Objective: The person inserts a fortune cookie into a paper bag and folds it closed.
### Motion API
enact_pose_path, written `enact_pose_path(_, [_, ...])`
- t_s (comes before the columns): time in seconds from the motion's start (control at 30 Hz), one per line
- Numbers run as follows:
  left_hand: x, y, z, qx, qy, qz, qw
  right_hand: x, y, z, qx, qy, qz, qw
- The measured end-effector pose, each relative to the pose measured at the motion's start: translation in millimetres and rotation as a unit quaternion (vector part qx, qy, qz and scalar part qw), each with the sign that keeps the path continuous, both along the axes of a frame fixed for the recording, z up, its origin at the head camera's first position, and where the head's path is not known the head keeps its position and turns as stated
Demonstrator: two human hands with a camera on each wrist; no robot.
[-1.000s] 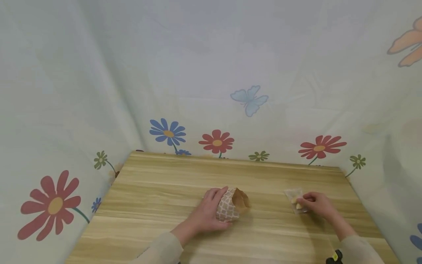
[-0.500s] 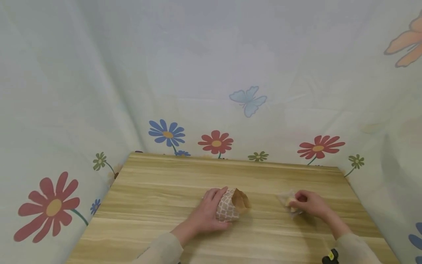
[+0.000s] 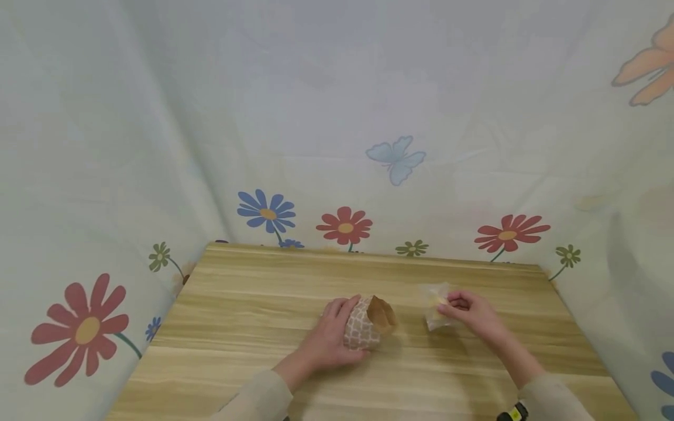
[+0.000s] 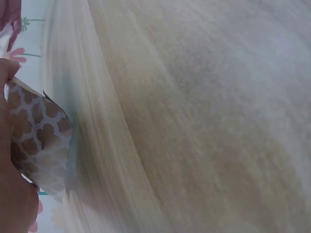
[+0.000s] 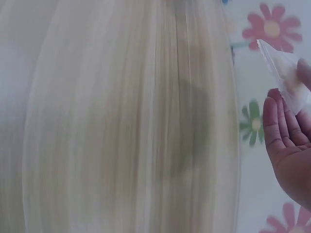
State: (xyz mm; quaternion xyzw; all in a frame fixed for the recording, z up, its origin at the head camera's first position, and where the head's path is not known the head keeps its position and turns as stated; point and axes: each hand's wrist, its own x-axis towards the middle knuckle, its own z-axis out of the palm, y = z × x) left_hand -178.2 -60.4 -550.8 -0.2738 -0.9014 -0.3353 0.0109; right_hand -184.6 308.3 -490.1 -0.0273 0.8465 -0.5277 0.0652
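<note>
My left hand [image 3: 332,336] grips a small paper bag [image 3: 360,327] with a white lattice pattern on brown, tilted so its open brown mouth faces right. In the left wrist view the bag [image 4: 41,136] shows beside my fingers at the left edge. To the right, my right hand [image 3: 476,316] pinches a clear plastic packet [image 3: 433,292] between thumb and fingers, a short way from the bag's mouth. Something small and pale yellow shows inside the packet. In the right wrist view the packet [image 5: 286,73] has a serrated edge, and the other fingers [image 5: 279,121] extend below it.
Both hands are over a wood-grain table [image 3: 253,280]. A pale curtain [image 3: 316,117] printed with flowers and butterflies hangs behind it and at its sides. By the right sleeve is a black and yellow item [image 3: 513,413], partly cut off by the frame.
My right hand has lifted the packet and carried it left, toward the bag. The left hand and the bag have hardly moved.
</note>
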Motion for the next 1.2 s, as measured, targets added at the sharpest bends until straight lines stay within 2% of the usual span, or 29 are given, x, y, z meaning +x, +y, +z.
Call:
enact_pose_path(0.23, [-0.3, 1.4, 1.9, 0.009, -0.009, 0.008, 0.9999, 5.1, -41.9, 6.2, -0.053, 0.023, -0.016, 0.9982])
enact_pose_path(0.43, [-0.4, 1.8, -0.3, 0.008, 0.001, 0.012, 0.9999, 9.0, -79.9, 3.8, -0.089, 0.052, -0.038, 0.9940])
enact_pose_path(0.6, [-1.7, 4.6, -2.2, 0.005, 0.009, 0.013, 0.9999, 10.3, -101.7, -1.0, -0.095, 0.075, -0.049, 0.9914])
enact_pose_path(1.0, [0.6, 9.4, -2.6, -0.063, 0.043, 0.054, 0.9956, 19.6, -108.7, -13.6, -0.048, 0.083, -0.027, 0.9951])
enact_pose_path(1.2, [3.3, 10.6, -2.7, -0.069, 0.061, 0.063, 0.9937, 22.9, -105.4, -17.2, -0.032, 0.075, -0.018, 0.9965])
